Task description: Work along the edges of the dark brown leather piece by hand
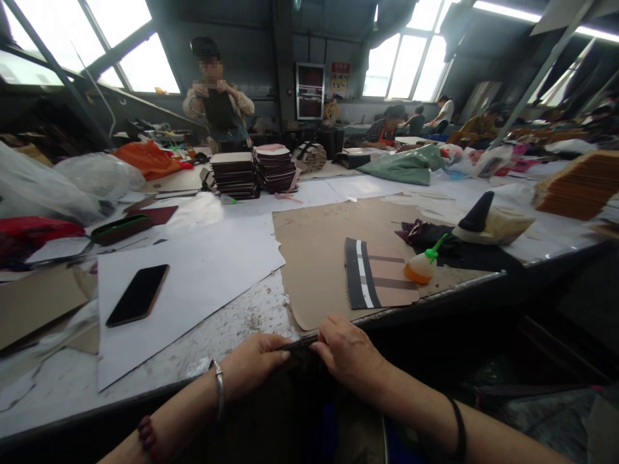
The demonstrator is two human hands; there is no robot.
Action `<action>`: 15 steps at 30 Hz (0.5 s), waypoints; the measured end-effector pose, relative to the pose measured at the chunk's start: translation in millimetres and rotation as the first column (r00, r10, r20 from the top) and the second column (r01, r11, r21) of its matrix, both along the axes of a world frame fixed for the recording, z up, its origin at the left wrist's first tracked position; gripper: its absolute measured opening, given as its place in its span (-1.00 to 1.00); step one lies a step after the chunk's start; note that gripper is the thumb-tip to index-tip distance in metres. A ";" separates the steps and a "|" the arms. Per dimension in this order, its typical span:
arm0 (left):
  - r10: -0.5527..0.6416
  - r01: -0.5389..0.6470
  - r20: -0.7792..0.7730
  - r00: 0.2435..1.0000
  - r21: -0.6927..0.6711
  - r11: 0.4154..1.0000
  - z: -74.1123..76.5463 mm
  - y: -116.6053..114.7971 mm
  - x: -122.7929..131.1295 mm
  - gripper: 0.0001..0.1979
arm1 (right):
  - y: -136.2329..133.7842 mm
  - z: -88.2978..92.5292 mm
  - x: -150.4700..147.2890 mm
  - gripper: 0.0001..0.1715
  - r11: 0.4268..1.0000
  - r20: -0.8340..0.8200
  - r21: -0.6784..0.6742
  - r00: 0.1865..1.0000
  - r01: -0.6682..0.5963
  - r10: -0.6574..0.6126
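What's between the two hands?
Head view: a thin dark piece, pinched between thumb and fingers of both the left hand and the right hand.

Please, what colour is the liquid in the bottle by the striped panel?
The liquid is orange, in the head view.

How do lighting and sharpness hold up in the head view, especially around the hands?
Head view: windows blown out to white; sheen on the white tabletop; background workers small and soft. Same head view, nearer: both the left hand and right hand readable, but the dark strip between them blends into near-black shadow, its details unclear.
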State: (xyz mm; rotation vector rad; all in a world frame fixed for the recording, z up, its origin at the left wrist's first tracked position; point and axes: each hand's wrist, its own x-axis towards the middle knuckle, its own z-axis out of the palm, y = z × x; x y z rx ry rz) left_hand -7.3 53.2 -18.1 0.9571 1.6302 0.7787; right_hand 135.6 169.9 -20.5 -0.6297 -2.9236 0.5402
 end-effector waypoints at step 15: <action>0.045 -0.040 0.102 0.994 -0.052 0.998 -9.0 2.9 -8.2 -0.58 | 17.0 -0.5 4.0 -0.75 0.988 0.157 -0.150 0.987 0.044 -0.020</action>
